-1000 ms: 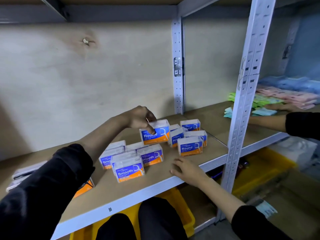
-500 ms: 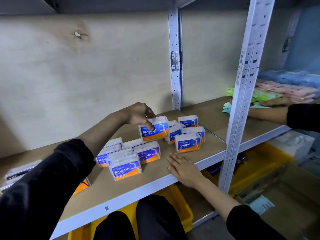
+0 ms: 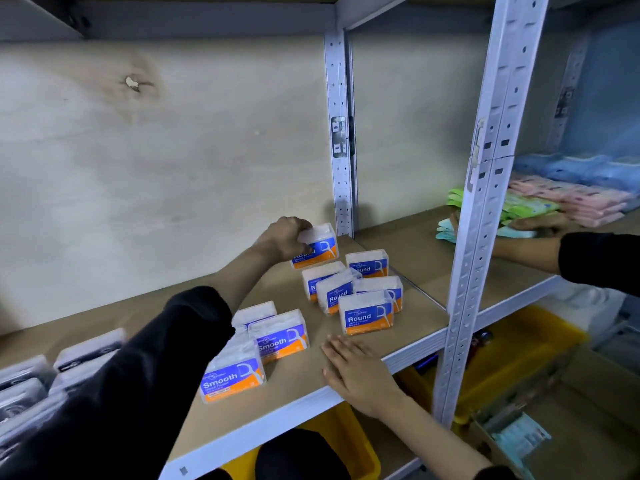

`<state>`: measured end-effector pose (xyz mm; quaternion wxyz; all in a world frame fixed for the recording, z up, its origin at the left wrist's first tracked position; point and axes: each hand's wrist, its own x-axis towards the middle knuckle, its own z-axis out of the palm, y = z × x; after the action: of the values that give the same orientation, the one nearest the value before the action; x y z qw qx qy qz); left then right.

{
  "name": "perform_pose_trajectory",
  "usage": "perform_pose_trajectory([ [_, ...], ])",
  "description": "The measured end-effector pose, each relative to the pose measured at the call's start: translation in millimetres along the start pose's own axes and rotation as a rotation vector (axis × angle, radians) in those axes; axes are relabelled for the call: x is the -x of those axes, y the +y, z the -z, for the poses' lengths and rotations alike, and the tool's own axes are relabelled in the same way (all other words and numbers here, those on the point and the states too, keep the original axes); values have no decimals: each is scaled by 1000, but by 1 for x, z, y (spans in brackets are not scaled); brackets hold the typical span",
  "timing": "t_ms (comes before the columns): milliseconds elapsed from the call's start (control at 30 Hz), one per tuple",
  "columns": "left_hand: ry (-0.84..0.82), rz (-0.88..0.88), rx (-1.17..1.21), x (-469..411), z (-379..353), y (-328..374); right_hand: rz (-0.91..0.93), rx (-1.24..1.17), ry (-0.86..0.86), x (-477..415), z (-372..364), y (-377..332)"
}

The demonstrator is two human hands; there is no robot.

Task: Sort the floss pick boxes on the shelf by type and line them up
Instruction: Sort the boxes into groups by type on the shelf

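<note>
Risk noted: the held Round box (image 3: 317, 247) is tilted and gripped only at its top left corner, so it could slip or topple when set down at the back of the shelf (image 3: 346, 393). The Round cluster (image 3: 356, 292) just in front stands crowded, some boxes leaning on one another; a low pass of the forearm could knock them askew. The sleeve (image 3: 145, 358) lies across the Smooth boxes (image 3: 256, 348), partly hiding them, and could drag one out of place. Left hand (image 3: 285, 237): arm is stretched forward to the rear of the shelf beside the upright (image 3: 341, 150), fingers are clenched over the box's top edge. Right hand (image 3: 356, 372): laid flat, palm down, on the front edge of the shelf, fingers released and spread, nothing held, just in front of the nearest Round box (image 3: 367, 317).
</note>
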<state>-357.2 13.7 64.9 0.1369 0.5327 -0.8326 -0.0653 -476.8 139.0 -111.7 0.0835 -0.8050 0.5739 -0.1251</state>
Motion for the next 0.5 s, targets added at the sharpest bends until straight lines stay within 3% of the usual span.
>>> perform_pose_trajectory([
  [200, 33, 91, -48, -41, -27, -2, -84, 37, 173, -5, -12, 9],
  [500, -116, 160, -144, -76, -66, -18, -90, 0, 176, -11, -17, 10],
])
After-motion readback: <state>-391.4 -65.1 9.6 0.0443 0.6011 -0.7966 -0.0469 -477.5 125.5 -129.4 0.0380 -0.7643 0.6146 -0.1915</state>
